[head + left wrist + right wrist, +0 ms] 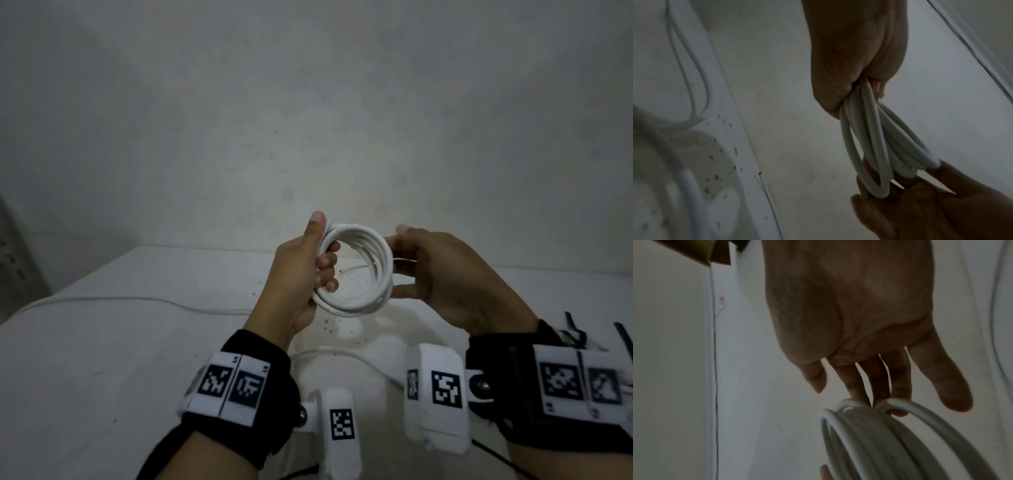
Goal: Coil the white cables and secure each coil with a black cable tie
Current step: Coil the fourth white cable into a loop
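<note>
The white cable coil [352, 270] is being held in the air above the white table [102, 342], between both hands. The left hand [301, 274] is gripping the coil's left side w/ curled fingers and thumb; the right hand [442, 274] is pinching the right side. Black cable ties [575, 329] are lying near right. To do it well: keep the loops pressed together w/ the left hand, so the right is free for a tie.
</note>
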